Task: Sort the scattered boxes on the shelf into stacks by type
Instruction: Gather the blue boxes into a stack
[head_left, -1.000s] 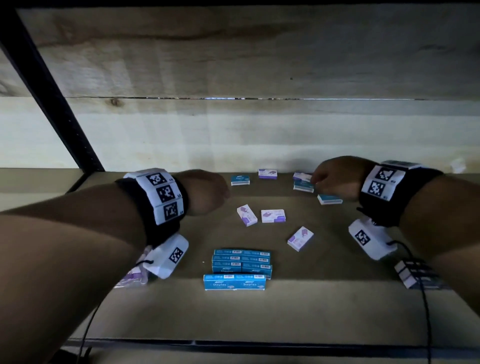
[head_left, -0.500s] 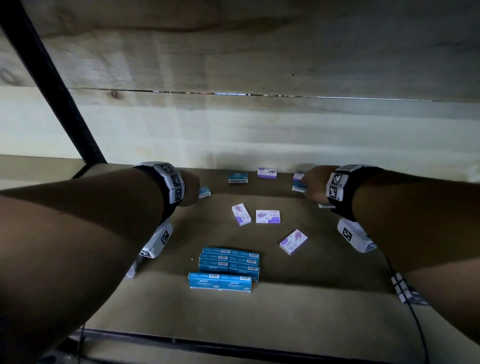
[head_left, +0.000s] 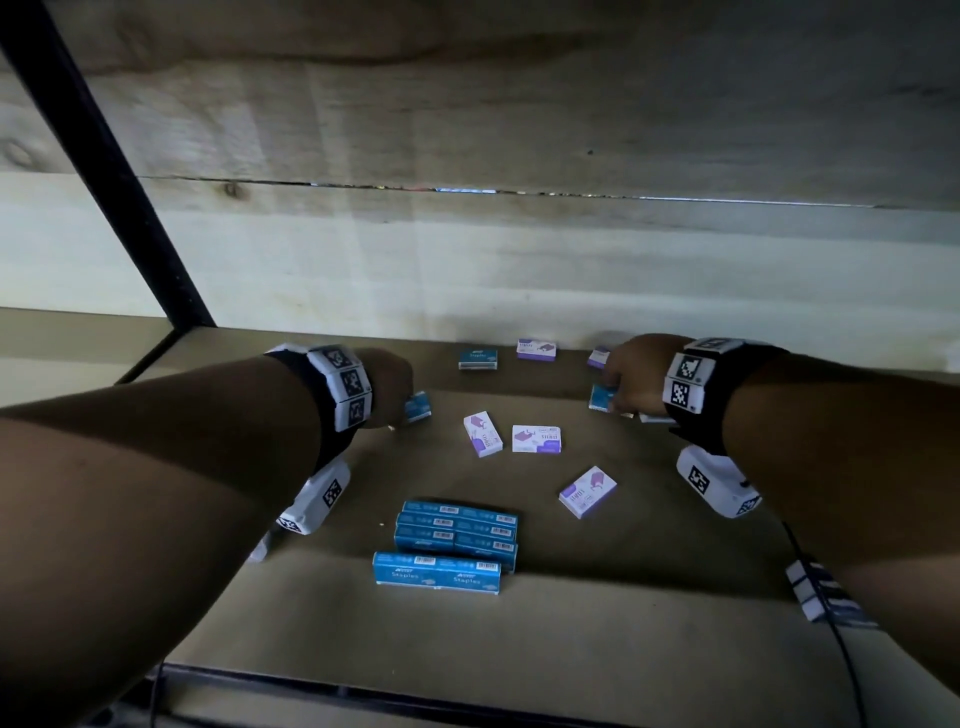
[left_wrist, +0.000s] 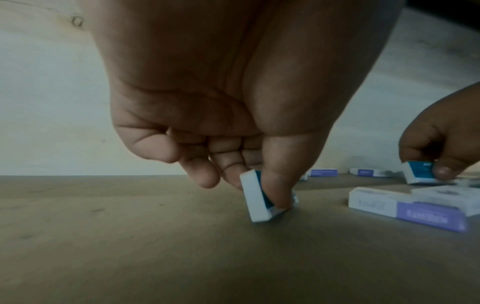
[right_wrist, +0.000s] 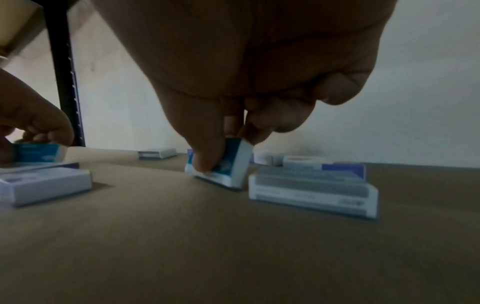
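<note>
My left grip (left_wrist: 262, 185) pinches a small teal box (left_wrist: 255, 197), tilted on the shelf (head_left: 571, 649); my right grip (right_wrist: 228, 144) pinches another teal box (right_wrist: 228, 166) at centre frame.

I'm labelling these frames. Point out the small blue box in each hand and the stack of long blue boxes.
left hand's blue box (left_wrist: 255, 200), left wrist view, white side face
right hand's blue box (right_wrist: 240, 164), right wrist view, white side face
stack of long blue boxes (head_left: 460, 522), head view, top box

front long blue box (head_left: 436, 572) reads "staples" twice.
</note>
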